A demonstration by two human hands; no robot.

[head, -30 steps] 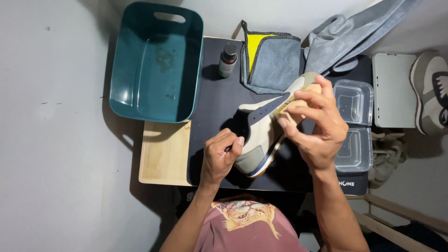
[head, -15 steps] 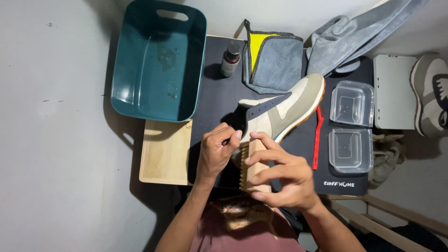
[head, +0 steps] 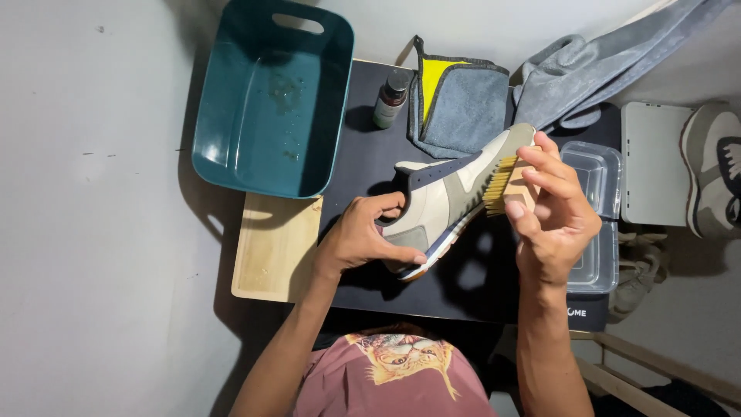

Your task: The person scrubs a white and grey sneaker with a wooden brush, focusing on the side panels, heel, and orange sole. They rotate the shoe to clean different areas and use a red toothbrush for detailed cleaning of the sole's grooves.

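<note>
A beige, grey and navy sneaker [head: 451, 197] is lifted over a black mat [head: 370, 166], tilted with its toe toward the upper right. My left hand [head: 363, 235] grips it at the heel end, fingers curled around the collar and sole. My right hand [head: 556, 212] holds a wooden brush [head: 509, 185], whose pale yellow bristles press against the side of the shoe near the toe.
A teal plastic basin [head: 270, 100] sits at the upper left, with a wooden board [head: 274, 247] below it. A small dark bottle [head: 390, 96], a grey and yellow cloth [head: 455, 100], a grey towel [head: 594, 66], clear plastic containers [head: 598, 181] and another sneaker [head: 714, 166] lie around.
My right hand has swung the brush from the heel end back up to the toe end of the sneaker. My left hand keeps its hold on the heel.
</note>
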